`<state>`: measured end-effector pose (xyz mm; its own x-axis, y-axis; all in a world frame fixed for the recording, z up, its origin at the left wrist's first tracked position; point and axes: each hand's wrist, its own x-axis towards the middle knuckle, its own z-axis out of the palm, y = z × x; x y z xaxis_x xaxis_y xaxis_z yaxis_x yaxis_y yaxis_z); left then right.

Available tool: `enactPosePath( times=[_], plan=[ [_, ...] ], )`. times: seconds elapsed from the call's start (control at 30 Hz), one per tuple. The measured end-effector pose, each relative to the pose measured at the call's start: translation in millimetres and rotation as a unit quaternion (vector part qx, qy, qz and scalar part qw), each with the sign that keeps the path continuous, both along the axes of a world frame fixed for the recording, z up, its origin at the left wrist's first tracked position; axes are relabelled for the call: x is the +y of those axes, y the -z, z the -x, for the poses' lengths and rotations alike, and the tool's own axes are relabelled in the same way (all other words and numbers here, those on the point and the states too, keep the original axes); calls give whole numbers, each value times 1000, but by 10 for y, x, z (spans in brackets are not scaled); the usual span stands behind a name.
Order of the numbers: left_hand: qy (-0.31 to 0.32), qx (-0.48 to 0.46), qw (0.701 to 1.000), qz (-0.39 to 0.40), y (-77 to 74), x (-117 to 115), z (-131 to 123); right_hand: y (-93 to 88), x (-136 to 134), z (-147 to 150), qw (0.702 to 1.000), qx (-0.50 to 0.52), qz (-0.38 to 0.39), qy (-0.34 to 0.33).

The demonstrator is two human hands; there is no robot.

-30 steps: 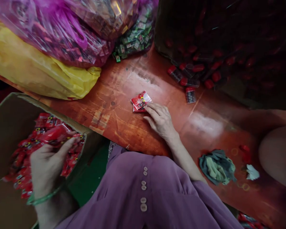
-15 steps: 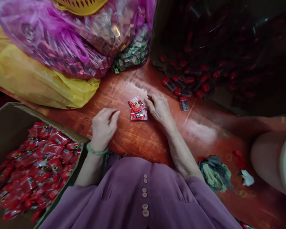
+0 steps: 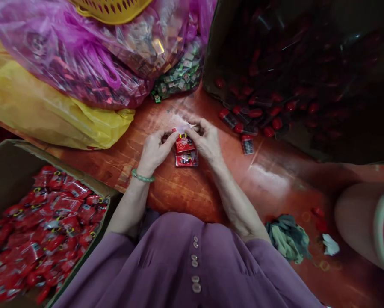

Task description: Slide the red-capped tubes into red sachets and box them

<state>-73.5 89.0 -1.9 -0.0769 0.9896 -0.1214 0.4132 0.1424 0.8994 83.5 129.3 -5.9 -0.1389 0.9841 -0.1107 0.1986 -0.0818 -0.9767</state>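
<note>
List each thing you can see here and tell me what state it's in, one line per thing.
Left hand: pinching the top red packet.
Right hand: pinching the same packet's top edge.
Top red packet: held between both hands.
Second red packet: lying flat on the table.
Cardboard box: open, full of red packets.
Pink bag: full, slumped on the yellow bag.
Cloth: crumpled on the table.

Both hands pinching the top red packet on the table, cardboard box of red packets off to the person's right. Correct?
Not quite. The head view shows the cardboard box of red packets on the person's left, not the right. The rest holds: the left hand and right hand both pinch the top red packet over the table.
</note>
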Motion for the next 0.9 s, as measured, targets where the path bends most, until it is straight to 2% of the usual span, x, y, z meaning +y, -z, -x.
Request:
enactPosePath(
  times=[0.1, 0.17, 0.23, 0.3, 0.37, 0.43, 0.53, 0.63, 0.73, 0.83, 0.9],
  plan=[
    [36, -110, 993, 33, -65, 34, 3, -40, -263, -1, 992, 98, -10, 85],
    [83, -117, 988, 50, -101, 62, 20, -50, -452, -15, 986, 113, -3, 122],
    [143, -105, 982, 56, -117, 101, 48, -45, -628, -50, 987, 99, 11, 128],
    [217, -49, 974, 48, -123, 150, 74, -33, -779, -102, 993, 48, 10, 108],
    [288, 54, 956, 13, -138, 197, 81, -23, -899, -159, 996, -25, -8, 84],
    [348, 155, 924, -36, -166, 231, 59, -22, -985, -225, 993, -95, -29, 59],
    [411, 248, 873, -91, -203, 244, -10, -49, -1033, -394, 985, -163, -54, 27],
    [422, 307, 841, -141, -203, 215, -81, -107, -970, -723, 966, -236, -92, 56],
    [406, 345, 821, -206, -182, 156, -137, -158, -817, -1143, 907, -374, -131, 141],
    [381, 359, 809, -267, -169, 92, -171, -133, -623, -1459, 846, -496, -91, 171],
    [371, 352, 810, -288, -161, 62, -177, -58, -496, -1556, 830, -530, -43, 167]
  ],
)
